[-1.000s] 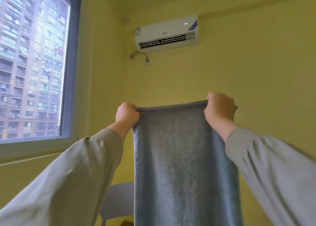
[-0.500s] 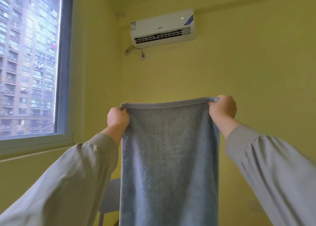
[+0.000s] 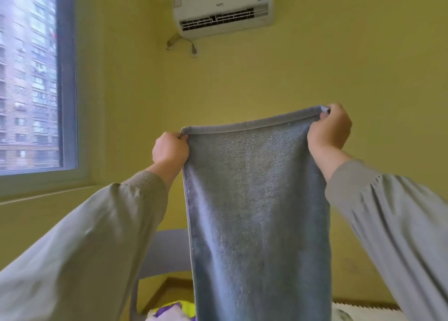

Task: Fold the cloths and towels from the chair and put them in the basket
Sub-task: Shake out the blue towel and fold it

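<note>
Head view is showing a blue-grey towel [image 3: 257,199] hanging lengthwise in front of the person, its hemmed top edge stretched between both hands. The left hand [image 3: 171,148] is pinching the top left corner, fingers curled over the hem. The right hand [image 3: 329,129] is clamping the top right corner and sitting somewhat higher, so the edge is slanting. The towel's lower end is running out of frame, so I cannot tell whether it is hanging free or touching something below.

Behind it a grey chair [image 3: 167,250] is standing near the yellow wall, and a purple, yellow and white heap of cloths [image 3: 169,308] is lying at the bottom edge, just beside the towel. No basket is plainly showing.

The main risk, as I am judging it, is a crooked fold: with one corner higher, bringing the hands together would probably be mismatching the side edges. Each hand is holding only a corner, so the hanging terry may be pulling the hem out of one pinch. The unseen lower end could be dragging across the heap and dislodging cloths, and the raised towel is blocking the person's view downward.
</note>
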